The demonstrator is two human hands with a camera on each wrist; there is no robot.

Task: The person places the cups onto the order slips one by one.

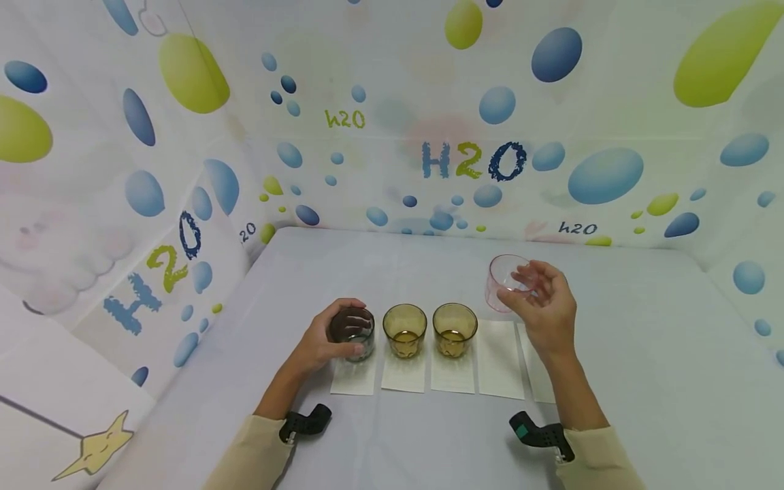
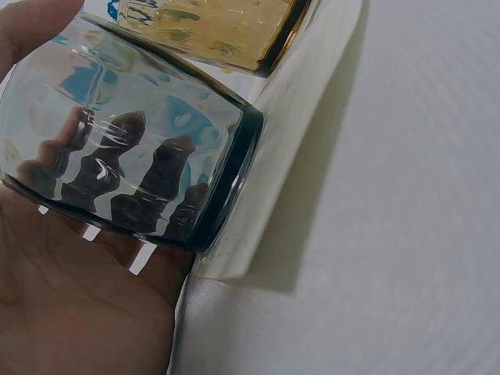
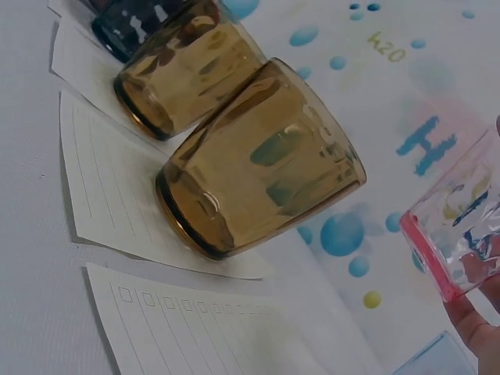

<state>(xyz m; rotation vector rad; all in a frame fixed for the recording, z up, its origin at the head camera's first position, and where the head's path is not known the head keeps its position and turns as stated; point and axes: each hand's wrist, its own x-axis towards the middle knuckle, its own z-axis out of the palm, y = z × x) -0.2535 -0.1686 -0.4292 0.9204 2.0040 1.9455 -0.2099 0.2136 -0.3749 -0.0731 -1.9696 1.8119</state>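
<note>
My left hand [image 1: 320, 341] is wrapped round a dark grey-blue glass tumbler [image 2: 172, 101], thumb on the near side and fingers on the far side. The tumbler is upright over the leftmost white paper slip [image 1: 353, 381]. To its right stand two amber tumblers, a left one [image 1: 405, 330] and a right one [image 1: 454, 330], each on its own slip. My right hand [image 1: 549, 306] holds a clear pink tumbler [image 1: 497, 291] between thumb and fingers on its right side, beyond the slips. In the right wrist view the pink tumbler [image 3: 461, 230] shows its pink base, fingers beneath.
Two more slips lie to the right, one in full sight [image 1: 501, 361] and one partly behind my right forearm [image 1: 535, 367]. A white cloth covers the table [image 1: 404, 442]. Printed curtains with drops and lettering [image 1: 392, 170] rise behind and at both sides.
</note>
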